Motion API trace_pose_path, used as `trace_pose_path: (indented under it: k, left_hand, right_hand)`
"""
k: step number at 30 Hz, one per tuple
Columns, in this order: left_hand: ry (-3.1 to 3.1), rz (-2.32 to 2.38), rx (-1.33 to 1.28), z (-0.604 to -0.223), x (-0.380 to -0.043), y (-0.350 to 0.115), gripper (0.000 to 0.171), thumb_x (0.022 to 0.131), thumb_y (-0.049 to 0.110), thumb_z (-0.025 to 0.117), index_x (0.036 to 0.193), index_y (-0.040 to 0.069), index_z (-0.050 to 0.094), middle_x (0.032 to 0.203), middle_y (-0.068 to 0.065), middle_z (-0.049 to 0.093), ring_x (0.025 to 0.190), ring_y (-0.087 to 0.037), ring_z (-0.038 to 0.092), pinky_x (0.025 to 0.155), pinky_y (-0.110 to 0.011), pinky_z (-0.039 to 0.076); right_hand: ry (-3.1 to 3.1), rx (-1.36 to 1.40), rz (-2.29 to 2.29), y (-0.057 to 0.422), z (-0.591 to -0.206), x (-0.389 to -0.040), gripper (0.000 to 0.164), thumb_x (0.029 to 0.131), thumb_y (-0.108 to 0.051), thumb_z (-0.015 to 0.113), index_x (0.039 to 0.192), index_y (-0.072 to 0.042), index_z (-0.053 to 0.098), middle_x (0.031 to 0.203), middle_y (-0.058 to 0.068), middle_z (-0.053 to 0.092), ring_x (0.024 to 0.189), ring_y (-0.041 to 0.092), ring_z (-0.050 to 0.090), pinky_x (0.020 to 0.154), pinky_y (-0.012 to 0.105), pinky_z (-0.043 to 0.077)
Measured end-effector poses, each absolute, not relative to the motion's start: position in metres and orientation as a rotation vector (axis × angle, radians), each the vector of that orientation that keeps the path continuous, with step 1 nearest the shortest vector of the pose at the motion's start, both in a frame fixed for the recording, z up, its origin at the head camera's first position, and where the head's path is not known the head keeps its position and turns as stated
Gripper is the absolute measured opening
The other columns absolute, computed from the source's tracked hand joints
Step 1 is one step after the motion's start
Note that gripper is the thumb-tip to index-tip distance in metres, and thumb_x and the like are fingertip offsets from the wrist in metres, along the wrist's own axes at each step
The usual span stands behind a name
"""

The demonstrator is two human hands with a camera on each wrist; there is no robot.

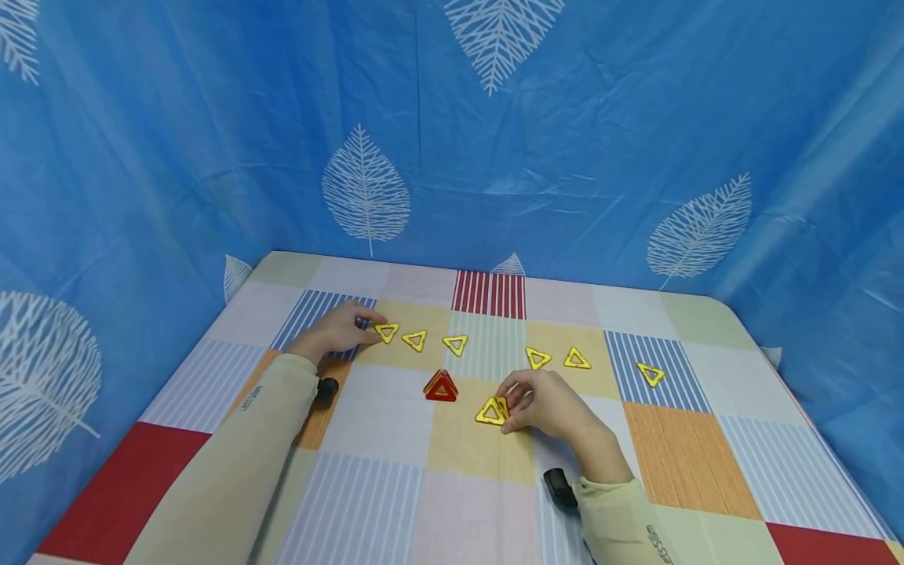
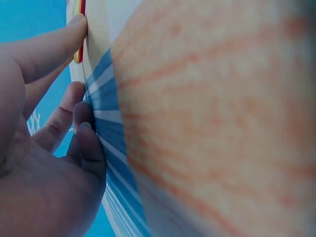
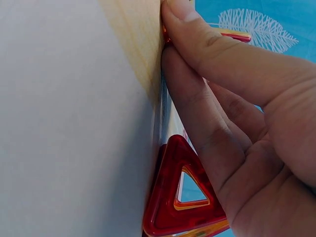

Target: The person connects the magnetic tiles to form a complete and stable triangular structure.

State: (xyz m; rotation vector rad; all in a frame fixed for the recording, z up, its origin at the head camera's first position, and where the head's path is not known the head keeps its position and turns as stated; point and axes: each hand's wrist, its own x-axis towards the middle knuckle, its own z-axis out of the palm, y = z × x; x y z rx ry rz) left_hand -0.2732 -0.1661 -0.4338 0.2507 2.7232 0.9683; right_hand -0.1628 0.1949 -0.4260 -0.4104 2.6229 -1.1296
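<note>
In the head view, my left hand [image 1: 339, 328] is at the left end of a row of yellow triangular magnetic tiles, its thumb and forefinger on either side of the end tile [image 1: 387, 333]. The left wrist view shows a fingertip against a tile edge [image 2: 78, 54]. My right hand [image 1: 547, 402] pinches a yellow triangular tile [image 1: 504, 405] beside or over another yellow one [image 1: 487, 413]; its fingers hide part of both. Just left of that stands a small red pyramid-like piece of triangular tiles [image 1: 441, 387], close by my fingers in the right wrist view.
More yellow triangular tiles lie flat along the table: one tile [image 1: 415, 340] and another [image 1: 455, 344] left of centre, then a tile [image 1: 538, 358], a tile [image 1: 577, 359] and a tile [image 1: 650, 374] rightward. A blue leaf-printed curtain [image 1: 494, 157] surrounds the patchwork tablecloth [image 1: 374, 416].
</note>
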Motion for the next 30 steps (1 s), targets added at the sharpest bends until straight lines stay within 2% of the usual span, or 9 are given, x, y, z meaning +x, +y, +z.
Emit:
trace_pose_path:
  k: [6, 14, 23, 30]
  left_hand:
    - [2.752, 0.962, 0.222, -0.432, -0.274, -0.166, 0.031, 0.091, 0.019, 0.077, 0.12, 0.009, 0.074, 0.124, -0.012, 0.061, 0.111, -0.03, 0.054, 0.097, -0.048, 0.045]
    - [2.738, 1.041, 0.134, -0.43, -0.271, -0.169, 0.034, 0.093, 0.024, 0.075, 0.123, 0.009, 0.072, 0.117, -0.01, 0.066, 0.107, -0.028, 0.058, 0.092, -0.044, 0.049]
    - [2.684, 1.257, 0.059, -0.428, -0.263, -0.167, 0.037, 0.092, 0.033, 0.076, 0.124, 0.016, 0.074, 0.117, -0.007, 0.065, 0.106, -0.027, 0.056, 0.088, -0.041, 0.05]
    - [2.753, 1.198, 0.163, -0.423, -0.26, -0.162, 0.03, 0.088, 0.036, 0.078, 0.109, 0.015, 0.077, 0.11, -0.006, 0.067, 0.099, -0.025, 0.058, 0.082, -0.039, 0.051]
  right_hand:
    - [2.617, -0.402, -1.136, 0.195, -0.425, -0.162, 0.036, 0.067, -0.009, 0.094, 0.096, -0.01, 0.073, 0.081, -0.001, 0.065, 0.071, 0.014, 0.064, 0.068, 0.032, 0.055]
    - [2.616, -0.414, -1.142, 0.195, -0.425, -0.162, 0.036, 0.067, -0.008, 0.093, 0.096, -0.01, 0.073, 0.081, -0.001, 0.065, 0.071, 0.014, 0.065, 0.068, 0.032, 0.055]
    - [2.622, -0.417, -1.138, 0.195, -0.426, -0.161, 0.036, 0.066, -0.009, 0.094, 0.096, -0.01, 0.072, 0.081, -0.001, 0.065, 0.071, 0.014, 0.064, 0.068, 0.031, 0.055]
    - [2.626, -0.411, -1.14, 0.195, -0.426, -0.161, 0.036, 0.066, -0.01, 0.094, 0.095, -0.011, 0.073, 0.081, -0.002, 0.065, 0.071, 0.014, 0.064, 0.068, 0.031, 0.054]
